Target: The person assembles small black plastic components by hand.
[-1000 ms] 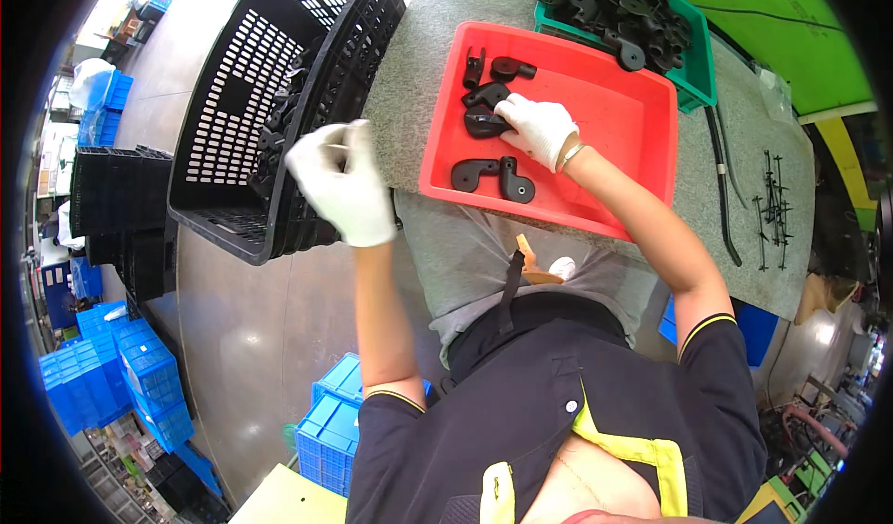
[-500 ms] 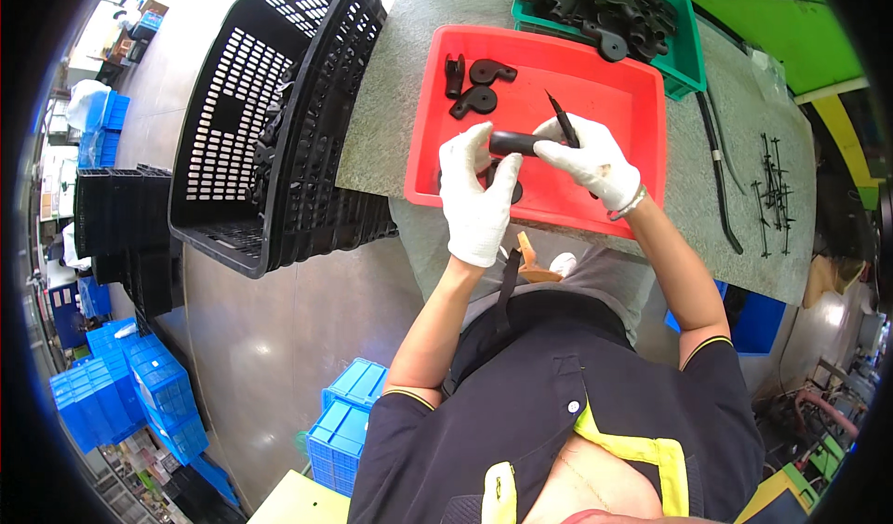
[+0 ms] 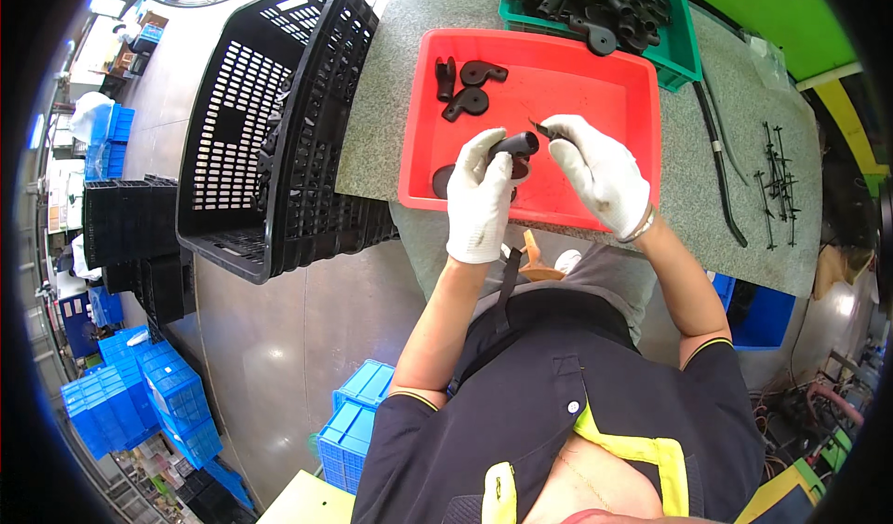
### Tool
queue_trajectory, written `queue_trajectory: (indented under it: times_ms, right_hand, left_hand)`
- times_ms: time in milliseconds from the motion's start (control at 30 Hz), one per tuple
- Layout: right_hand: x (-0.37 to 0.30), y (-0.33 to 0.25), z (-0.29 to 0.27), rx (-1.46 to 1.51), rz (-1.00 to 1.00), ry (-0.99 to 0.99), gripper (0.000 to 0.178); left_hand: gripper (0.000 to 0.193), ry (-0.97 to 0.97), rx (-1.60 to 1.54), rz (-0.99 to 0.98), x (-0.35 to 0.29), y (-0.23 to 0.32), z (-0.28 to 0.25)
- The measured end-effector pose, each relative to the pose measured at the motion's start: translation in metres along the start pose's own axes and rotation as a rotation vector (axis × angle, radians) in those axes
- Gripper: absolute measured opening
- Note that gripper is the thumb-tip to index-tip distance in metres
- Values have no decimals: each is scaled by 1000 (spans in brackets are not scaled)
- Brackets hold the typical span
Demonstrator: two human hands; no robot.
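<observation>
My left hand (image 3: 479,198), in a white glove, is closed round a black plastic tubular part (image 3: 523,144), whose round end points right. My right hand (image 3: 603,178), also gloved, pinches a slim dark pointed knife-like tool (image 3: 543,129) just beside that end; most of its handle is hidden by the fingers. A small gap separates the tool from the part. Both hands are over a red tray (image 3: 595,59). Black parts with rounded heads, such as one part (image 3: 483,73), lie in its far left corner, and others lie partly hidden behind my left hand.
A green bin (image 3: 684,63) heaped with black parts stands behind the tray. Left of the table are stacked black slatted crates (image 3: 307,161) holding dark parts. On the table's right lie a black hose (image 3: 721,166) and several thin black rods (image 3: 778,184). Blue crates (image 3: 349,440) stand on the floor.
The right hand has drawn away from the part, and the tool now points left instead of up. In the left hand the part has turned, its free end showing.
</observation>
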State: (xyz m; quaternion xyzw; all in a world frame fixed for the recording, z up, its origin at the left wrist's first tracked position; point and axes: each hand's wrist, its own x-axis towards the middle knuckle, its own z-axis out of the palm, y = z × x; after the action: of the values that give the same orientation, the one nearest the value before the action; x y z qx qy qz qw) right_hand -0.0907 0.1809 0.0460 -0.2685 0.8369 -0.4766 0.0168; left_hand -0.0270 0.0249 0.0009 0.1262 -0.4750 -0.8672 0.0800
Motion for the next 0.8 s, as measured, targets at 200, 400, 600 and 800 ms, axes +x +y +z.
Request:
queue_trajectory:
  times_ms: [200,400,600,800]
  right_hand:
    - [-10,-8,-2,-203,-153,-25,23]
    - [-10,-9,-1,-274,-177,-46,26]
    - [-12,-12,-1,-364,-192,-89,26]
    - [-15,-8,6,-349,-222,-22,26]
  left_hand:
    - [36,-46,-206,4,-3,-5,4]
    - [40,-44,-185,3,-3,-12,3]
    - [31,-5,-100,13,-3,-12,5]
    - [29,50,-87,7,-3,-11,9]
